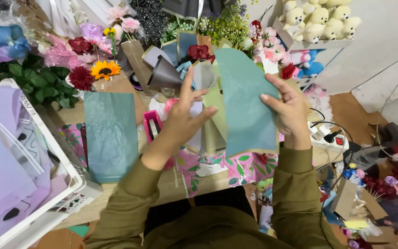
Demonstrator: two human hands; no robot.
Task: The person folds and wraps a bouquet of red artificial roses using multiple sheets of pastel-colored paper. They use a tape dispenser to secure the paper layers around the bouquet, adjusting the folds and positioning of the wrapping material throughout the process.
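Pinching the right edge of a teal sheet (245, 101), the right hand (289, 108) has its thumb on the near face and its fingers (272, 100) curled behind, so the grip is closed on the paper. This sheet stands nearly upright at the centre of the view, above the desk (180, 184), with a paler olive sheet (215, 115) just behind it at 9 o'clock. The left hand (185, 117) sits at 9 o'clock from the teal sheet, its fingers (189, 85) spread and straight, tips touching the olive sheet and a grey sheet (203, 76) at 12 o'clock from the hand; whether it grips either one I cannot tell. Both arms wear olive sleeves (295, 193).

Outward from the hands, a pink tape dispenser (152, 125) lies on the desk at 9 o'clock from the left hand. Farther at 9 o'clock a second teal sheet (110, 133) lies flat, hanging partly over the near edge. A floral cloth (249, 167) covers the desk at 6 o'clock from the held sheet. At 12 o'clock stand flowers (104, 69) and a dark paper cone (164, 74). A white crate (47, 152) holding lilac paper (1, 170) fills the 8 o'clock corner. Plush bears (318, 20) sit on a shelf at 1 o'clock, and a power strip (325, 136) lies at 3 o'clock from the right hand.
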